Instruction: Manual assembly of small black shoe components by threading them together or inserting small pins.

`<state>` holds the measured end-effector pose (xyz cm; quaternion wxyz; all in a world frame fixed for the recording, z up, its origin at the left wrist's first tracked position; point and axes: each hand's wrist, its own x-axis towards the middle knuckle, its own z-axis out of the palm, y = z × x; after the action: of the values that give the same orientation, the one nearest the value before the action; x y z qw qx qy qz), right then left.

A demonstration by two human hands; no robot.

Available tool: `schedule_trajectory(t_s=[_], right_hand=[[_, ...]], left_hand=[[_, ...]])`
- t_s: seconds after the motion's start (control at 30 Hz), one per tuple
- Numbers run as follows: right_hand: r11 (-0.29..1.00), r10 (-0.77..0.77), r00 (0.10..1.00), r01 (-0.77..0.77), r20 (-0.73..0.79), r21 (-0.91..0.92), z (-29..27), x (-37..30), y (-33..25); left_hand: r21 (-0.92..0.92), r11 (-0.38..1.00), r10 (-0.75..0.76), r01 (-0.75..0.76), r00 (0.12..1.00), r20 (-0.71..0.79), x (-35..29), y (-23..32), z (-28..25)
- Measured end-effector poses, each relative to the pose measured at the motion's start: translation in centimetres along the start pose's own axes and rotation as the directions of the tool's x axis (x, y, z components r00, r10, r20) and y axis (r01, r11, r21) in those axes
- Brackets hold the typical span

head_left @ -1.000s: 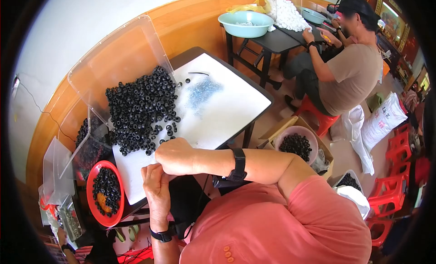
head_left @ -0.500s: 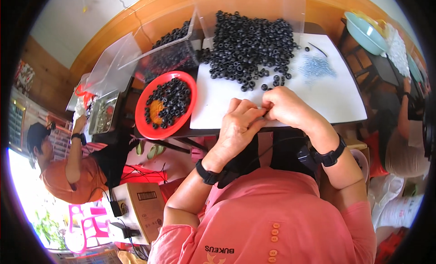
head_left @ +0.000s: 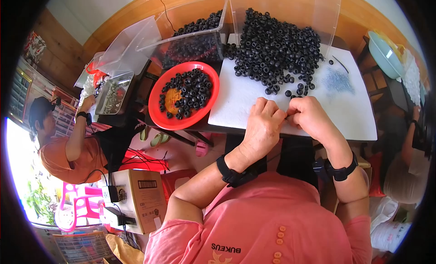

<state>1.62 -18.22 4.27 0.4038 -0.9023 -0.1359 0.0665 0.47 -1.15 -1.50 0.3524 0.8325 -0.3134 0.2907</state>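
My left hand (head_left: 265, 124) and my right hand (head_left: 309, 117) meet over the near edge of a white sheet (head_left: 236, 102). Both have their fingers pinched together around a small dark piece, mostly hidden by the fingertips. Just beyond the hands lies a large heap of black ring-like rubber parts (head_left: 279, 48), with a few loose ones at its near edge. A scatter of tiny pale blue-grey pieces (head_left: 338, 81) is spread to the right of the heap, beside a thin black strip (head_left: 340, 64). On the left, a red plate (head_left: 156, 102) holds more black parts.
Behind the plate stands a clear plastic bin (head_left: 159, 55) of black parts. Another person (head_left: 72, 148) works at the left by a metal tray (head_left: 129, 89). A cardboard box (head_left: 141, 200) sits lower left. A pale green basin (head_left: 386, 55) is at the far right.
The view has turned, so the table and its things sit further right in the picture. My hands stay together at the sheet's near edge, still pinching.
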Motion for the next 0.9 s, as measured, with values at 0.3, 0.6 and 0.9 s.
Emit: schedule_trajectory(t_s=[0.3,0.6,0.9], right_hand=[[0.992,-0.057,0.998,0.056,-0.004,-0.117,0.0,0.1,-0.1],[0.988,-0.1,0.995,0.099,0.001,-0.122,0.1,0.6,1.2],[0.963,-0.115,0.992,0.123,0.048,-0.239,0.4,1.2,1.2]], left_hand=[[-0.183,0.975,-0.117,0.128,0.991,0.071,0.5,-0.3,-0.8],[-0.092,0.994,-0.055,0.065,0.993,0.108,0.9,-0.2,-0.4],[-0.011,1.0,-0.016,0.019,0.985,0.172,1.2,-0.4,-0.3]])
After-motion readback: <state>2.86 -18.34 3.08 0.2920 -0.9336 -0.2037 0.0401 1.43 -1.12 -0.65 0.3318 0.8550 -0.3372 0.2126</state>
